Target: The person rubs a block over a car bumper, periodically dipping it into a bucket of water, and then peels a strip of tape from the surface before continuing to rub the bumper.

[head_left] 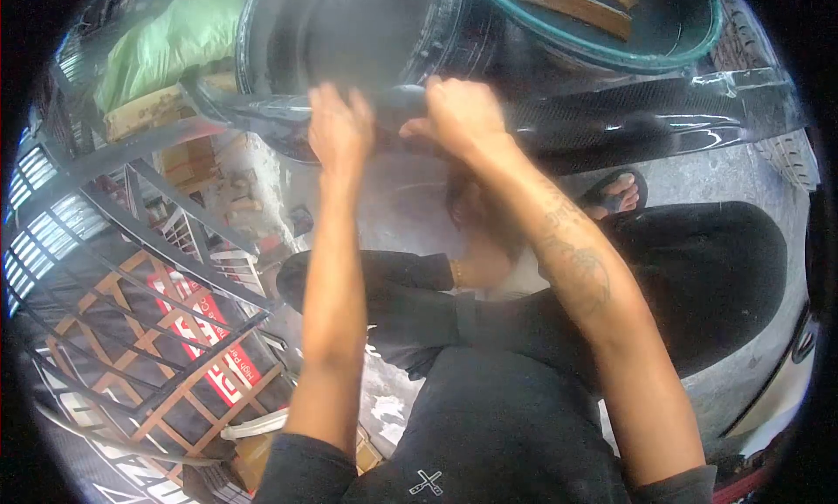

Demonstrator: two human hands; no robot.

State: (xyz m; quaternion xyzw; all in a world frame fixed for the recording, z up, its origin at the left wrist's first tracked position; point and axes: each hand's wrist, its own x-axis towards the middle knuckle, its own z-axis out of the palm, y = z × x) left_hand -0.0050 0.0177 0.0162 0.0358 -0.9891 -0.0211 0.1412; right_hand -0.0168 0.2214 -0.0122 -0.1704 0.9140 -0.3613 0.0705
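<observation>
A long, glossy black panel with a carbon-fibre weave (628, 120) stretches across the view above my knees. My left hand (340, 129) lies over its left part, fingers bent at the upper edge and smeared by motion. To the right of it, my right hand (460, 118) is closed at the panel's upper edge, its thumb pointing left and its fingertips hidden behind the knuckles. Between the two hands the panel's dark surface shows, blurred.
Behind the panel stand a large black round tub (249, 41) and a teal-rimmed basin (602, 61) holding brown blocks (576, 11). A green bag (175, 46) sits upper left. Metal racks (157, 329) crowd the left side. My sandalled foot (618, 194) rests below the panel.
</observation>
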